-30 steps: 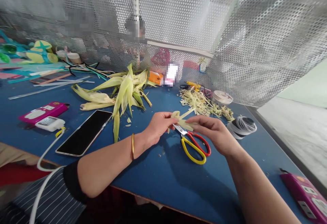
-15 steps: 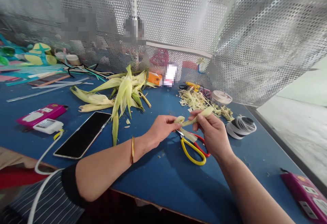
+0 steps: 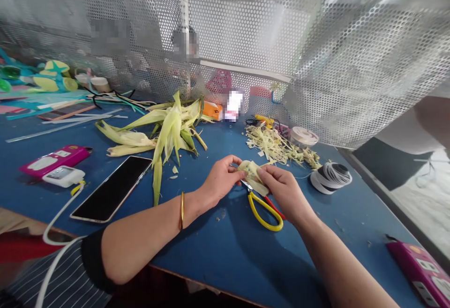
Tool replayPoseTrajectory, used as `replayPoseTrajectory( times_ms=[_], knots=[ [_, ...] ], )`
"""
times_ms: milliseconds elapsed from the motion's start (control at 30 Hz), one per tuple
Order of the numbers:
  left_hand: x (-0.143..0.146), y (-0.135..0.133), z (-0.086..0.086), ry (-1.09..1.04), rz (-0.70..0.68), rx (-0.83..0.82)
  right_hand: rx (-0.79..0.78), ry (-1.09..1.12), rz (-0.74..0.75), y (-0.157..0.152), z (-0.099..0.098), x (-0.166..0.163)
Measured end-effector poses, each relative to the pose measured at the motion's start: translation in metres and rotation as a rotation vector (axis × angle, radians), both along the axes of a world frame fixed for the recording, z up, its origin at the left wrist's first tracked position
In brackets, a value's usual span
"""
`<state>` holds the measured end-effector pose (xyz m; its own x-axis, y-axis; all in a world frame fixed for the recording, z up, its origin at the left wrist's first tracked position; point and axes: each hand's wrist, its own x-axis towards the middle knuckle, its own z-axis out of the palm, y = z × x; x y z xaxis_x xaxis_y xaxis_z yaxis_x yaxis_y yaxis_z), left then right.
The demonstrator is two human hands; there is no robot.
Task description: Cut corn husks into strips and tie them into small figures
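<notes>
Both my hands meet over the middle of the blue table point(image 3: 218, 251) on a pale corn husk strip point(image 3: 251, 173). My left hand point(image 3: 221, 179), with a gold bangle on its wrist, pinches the strip's left end. My right hand point(image 3: 283, 191) has its fingers closed on the right part and folds it toward the left hand. Directly under my hands lie scissors point(image 3: 265, 209) with yellow and red handles, partly hidden by the right hand.
A pile of green corn husks point(image 3: 168, 127) lies behind left. Shredded husk scraps point(image 3: 277, 146), a white round tub point(image 3: 304, 135) and a tape roll point(image 3: 330, 176) sit right. A black phone point(image 3: 112, 188), pink devices point(image 3: 52, 158), and a perforated metal screen point(image 3: 316, 64) surround them.
My right hand had lifted the strip's free end up and to the right; now it has brought it back down against the left hand. The view shifted slightly.
</notes>
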<state>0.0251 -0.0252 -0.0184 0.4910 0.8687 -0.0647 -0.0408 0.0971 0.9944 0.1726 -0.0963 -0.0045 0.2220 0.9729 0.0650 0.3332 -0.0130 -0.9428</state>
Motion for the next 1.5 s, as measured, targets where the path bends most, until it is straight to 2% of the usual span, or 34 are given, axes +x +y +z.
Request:
replayPoseTrajectory(
  times_ms=[300, 533, 667, 767, 967, 1200, 1400, 1500],
  knots=[
    [0.001, -0.002, 0.001, 0.020, 0.016, -0.012, -0.004, -0.151, -0.051, 0.003, -0.007, -0.001],
    [0.001, -0.004, -0.002, 0.088, 0.034, 0.095, 0.024, -0.235, -0.057, 0.002, -0.011, -0.003],
    [-0.001, -0.004, -0.005, 0.159, 0.058, 0.207, 0.107, -0.258, -0.126, 0.001, -0.012, -0.005],
    [-0.001, -0.003, -0.006, 0.192, 0.065, 0.232, 0.169, -0.294, -0.134, -0.002, -0.010, -0.005],
    [-0.001, -0.001, -0.010, 0.185, 0.074, 0.263, 0.370, -0.604, -0.125, -0.008, -0.007, -0.008],
    [0.000, -0.005, -0.008, 0.119, 0.064, 0.199, 0.395, -0.552, -0.206, -0.008, -0.012, -0.011],
    [0.002, -0.009, -0.002, 0.021, 0.053, 0.077, 0.474, -0.724, -0.193, -0.009, -0.014, -0.010],
    [0.003, -0.008, -0.001, 0.015, 0.074, 0.074, 0.492, -0.717, -0.165, -0.008, -0.013, -0.009]
  ],
)
